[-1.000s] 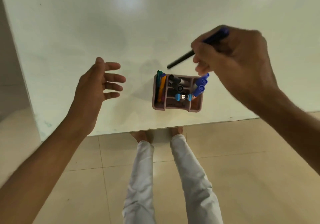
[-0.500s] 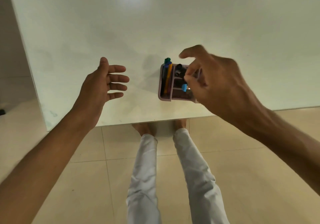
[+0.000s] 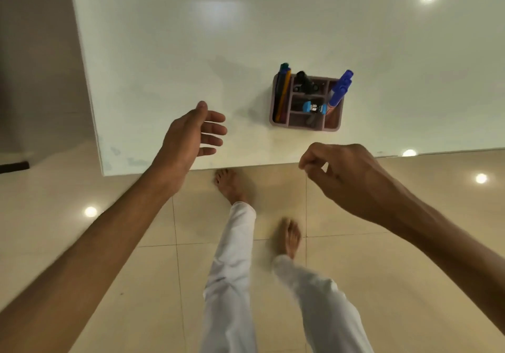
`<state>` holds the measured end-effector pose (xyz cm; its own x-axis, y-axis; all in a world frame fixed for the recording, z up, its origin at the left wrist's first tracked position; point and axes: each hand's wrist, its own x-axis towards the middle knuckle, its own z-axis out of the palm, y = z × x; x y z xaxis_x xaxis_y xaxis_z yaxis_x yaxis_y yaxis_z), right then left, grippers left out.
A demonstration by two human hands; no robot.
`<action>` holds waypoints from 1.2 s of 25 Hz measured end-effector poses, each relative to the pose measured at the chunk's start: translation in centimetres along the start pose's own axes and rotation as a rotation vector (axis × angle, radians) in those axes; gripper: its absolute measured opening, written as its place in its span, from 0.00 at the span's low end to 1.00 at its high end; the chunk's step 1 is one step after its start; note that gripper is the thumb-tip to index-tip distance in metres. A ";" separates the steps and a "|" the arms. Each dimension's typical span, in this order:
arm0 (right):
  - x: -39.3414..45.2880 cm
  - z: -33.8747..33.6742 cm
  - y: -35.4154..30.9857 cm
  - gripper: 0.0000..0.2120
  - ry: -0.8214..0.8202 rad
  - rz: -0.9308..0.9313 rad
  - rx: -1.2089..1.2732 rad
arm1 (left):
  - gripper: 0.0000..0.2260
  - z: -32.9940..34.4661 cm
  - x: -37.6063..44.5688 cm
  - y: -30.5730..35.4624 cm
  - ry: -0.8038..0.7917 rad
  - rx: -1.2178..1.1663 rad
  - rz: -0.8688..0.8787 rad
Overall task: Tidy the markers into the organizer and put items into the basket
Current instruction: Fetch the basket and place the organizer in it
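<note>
A mauve organizer (image 3: pixel 332 128) stands on the white table (image 3: pixel 191 52) near its front edge. Blue markers (image 3: pixel 340 88) lean out of its right compartment, black markers (image 3: pixel 305 82) sit in the back middle one, and green, blue and orange pens (image 3: pixel 282 90) fill the left slot. A small blue item (image 3: pixel 314 107) lies in the middle. My left hand (image 3: pixel 191 134) hovers left of the organizer, fingers straight, holding nothing. My right hand (image 3: pixel 344 175) hangs in front of the table edge, fingers loosely curled and holding nothing. No basket is in view.
The table's front edge (image 3: pixel 246 165) runs across the middle and its left edge slants up at the left. Below lie beige floor tiles (image 3: pixel 109 270), my bare feet and white trouser legs (image 3: pixel 232 270). A dark object (image 3: pixel 13 166) lies on the floor at far left.
My right hand put the black and blue marker into the organizer, let go and drew back toward me past the table edge. My view and legs stepped back. My left hand kept its open pose.
</note>
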<state>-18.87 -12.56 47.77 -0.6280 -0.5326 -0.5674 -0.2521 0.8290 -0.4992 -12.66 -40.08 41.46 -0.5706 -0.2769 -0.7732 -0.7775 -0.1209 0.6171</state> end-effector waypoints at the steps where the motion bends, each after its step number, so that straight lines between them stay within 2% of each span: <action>1: -0.4 1.5 -0.3 0.07 -0.018 -0.009 0.021 | 0.22 -0.3 -0.5 -1.0 0.004 -0.013 0.012; 5: -1.3 9.4 1.1 0.08 -0.084 -0.063 0.018 | 0.21 -1.6 -3.4 -8.6 0.056 -0.055 0.065; 7: -1.4 13.7 3.0 0.09 -0.095 -0.058 0.038 | 0.26 -1.4 -5.2 -13.8 0.066 -0.038 0.077; 9: -0.9 17.9 4.5 0.12 -0.117 -0.021 0.158 | 0.32 -1.4 -6.2 -18.8 0.045 -0.037 0.065; 11: 0.1 23.7 6.7 0.17 -0.119 -0.035 0.186 | 0.35 -0.3 -6.1 -25.2 0.052 -0.100 0.046; 13: 2.4 29.8 8.6 0.22 -0.086 -0.056 0.081 | 0.36 0.8 -4.9 -31.2 0.100 -0.159 -0.001; 16: 7.0 37.9 11.2 0.37 0.006 -0.116 -0.080 | 0.36 2.3 -1.0 -38.9 0.154 -0.247 -0.053; 18: 10.7 41.3 11.8 0.42 0.121 -0.147 -0.167 | 0.35 3.0 2.4 -43.0 0.155 -0.315 -0.054; 21: 18.4 43.6 13.4 0.44 0.447 -0.259 -0.226 | 0.28 4.0 9.6 -47.5 0.175 -0.357 0.053; 24: 22.8 43.8 15.1 0.39 0.634 -0.239 -0.215 | 0.17 5.0 15.6 -50.1 0.388 -0.470 0.255; 26: 24.1 42.5 16.7 0.29 0.861 -0.385 -0.104 | 0.12 3.6 19.3 -49.2 0.614 -0.513 0.497; 28: 26.6 39.2 18.4 0.23 1.148 -0.427 -0.011 | 0.16 1.0 23.1 -46.6 0.779 -0.404 0.723; 30: 30.9 34.9 20.0 0.27 1.291 -0.227 0.195 | 0.24 -1.7 26.7 -42.8 0.827 -0.271 0.793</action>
<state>-17.61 -18.41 -2.60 -0.8583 -0.0216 0.5126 -0.4024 0.6482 -0.6464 5.82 -43.96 -5.35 -0.4469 -0.8878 0.1099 -0.1439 0.1926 0.9707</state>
